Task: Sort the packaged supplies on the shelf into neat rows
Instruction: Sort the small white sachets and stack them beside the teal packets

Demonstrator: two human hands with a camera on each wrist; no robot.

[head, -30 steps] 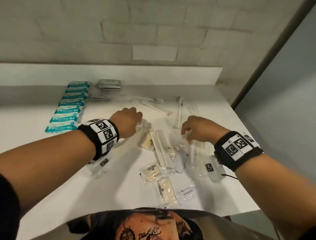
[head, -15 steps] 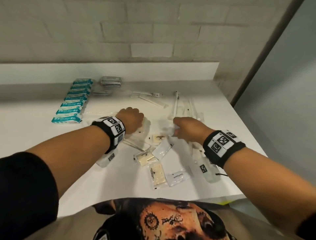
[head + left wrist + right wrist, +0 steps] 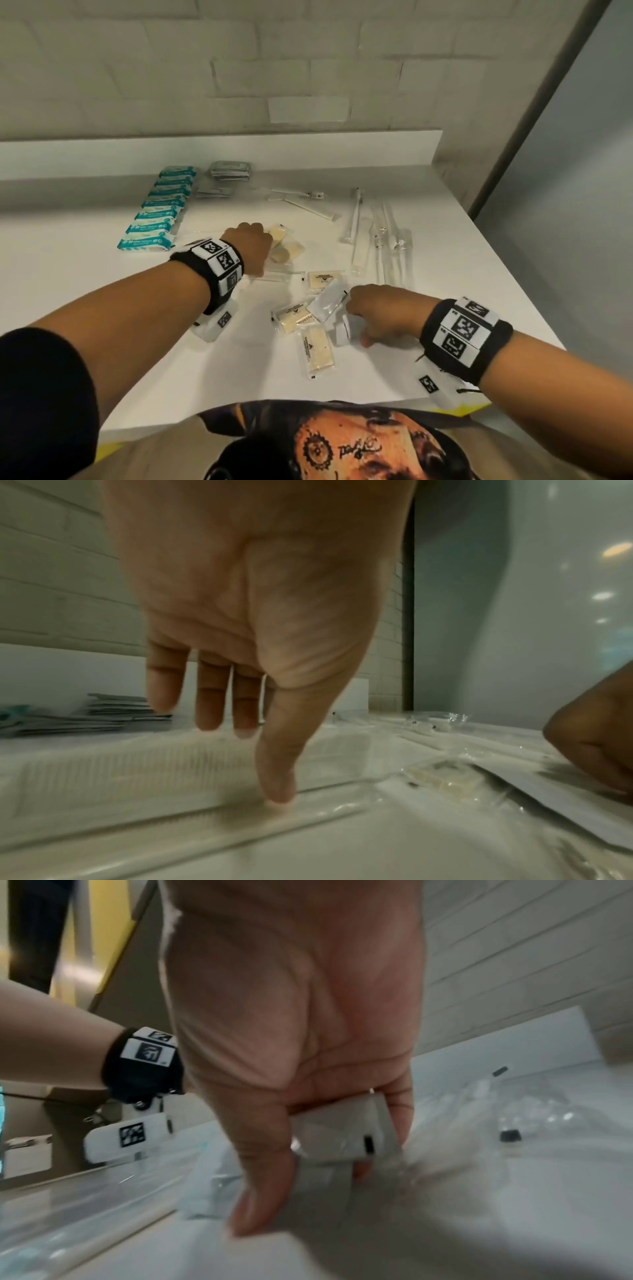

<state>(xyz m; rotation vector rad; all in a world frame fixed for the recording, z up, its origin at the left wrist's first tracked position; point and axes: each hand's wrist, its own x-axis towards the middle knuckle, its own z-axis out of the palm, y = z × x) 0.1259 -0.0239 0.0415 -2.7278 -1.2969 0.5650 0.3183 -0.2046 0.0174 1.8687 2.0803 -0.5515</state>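
Loose packaged supplies lie on the white shelf [image 3: 102, 308]. My left hand [image 3: 254, 244] rests with straight fingers on clear comb packets [image 3: 286, 251]; in the left wrist view its thumb [image 3: 276, 783] presses a long clear packet [image 3: 154, 772]. My right hand [image 3: 371, 313], nearer the front edge, pinches a small white sachet [image 3: 342, 1134] between thumb and fingers; the sachet [image 3: 342, 330] also shows in the head view. Cream packets [image 3: 317, 347] and another white sachet [image 3: 327, 299] lie between the hands.
A neat row of teal packs [image 3: 156, 214] runs along the left. A stack of grey sachets [image 3: 231, 169] sits at the back. Long clear toothbrush packets [image 3: 380, 240] lie at the right. The shelf's right edge [image 3: 513, 284] and the back ledge [image 3: 308, 150] bound the space.
My right hand has drawn back from the long packets toward the front edge and taken hold of the small white sachet. The left hand has stayed on the comb packets.
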